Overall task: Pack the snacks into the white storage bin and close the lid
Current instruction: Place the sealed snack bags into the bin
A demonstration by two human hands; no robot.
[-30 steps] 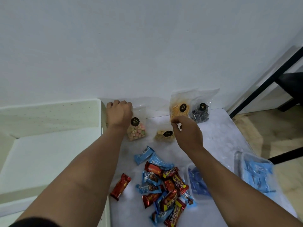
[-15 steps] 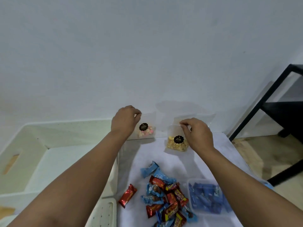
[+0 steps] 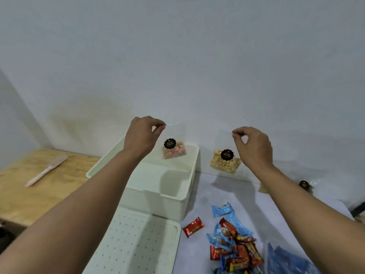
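Left hand (image 3: pixel 141 135) raised, thumb and fingertips (image 3: pixel 162 126) pinched on the top edge of a clear pouch of pink and white biscuits (image 3: pixel 173 148); pouch hanging below the pinch, over the far right corner of the open white storage bin (image 3: pixel 189 186), not yet lowered in. Right hand (image 3: pixel 254 145) raised likewise, fingertips (image 3: pixel 236 133) clamped on the top edge of a clear pouch of pale yellow nuts (image 3: pixel 225 162); pouch dangling below and left of the fingers, over the table (image 3: pixel 205 198) just beside the bin's right wall, outside the bin.

No snack seen in the visible part of the bin; part of the floor hidden behind the left forearm, so contents there not to be told. Perforated white lid (image 3: pixel 138 240) lying flat, off the bin, below the left forearm at the near side.

Remaining, judged from the present lay: both held pouches to go in; loose red and blue wrapped candies (image 3: pixel 233 242) heaped well below the right hand; one red candy bar (image 3: pixel 193 227) apart from the heap, nearer the lid; blue packets (image 3: pixel 286 260) at the lower right edge; a further black-labelled pouch (image 3: pixel 305 184) behind the right forearm, largely hidden. Lid closing outstanding. Task assessed as at an early stage.
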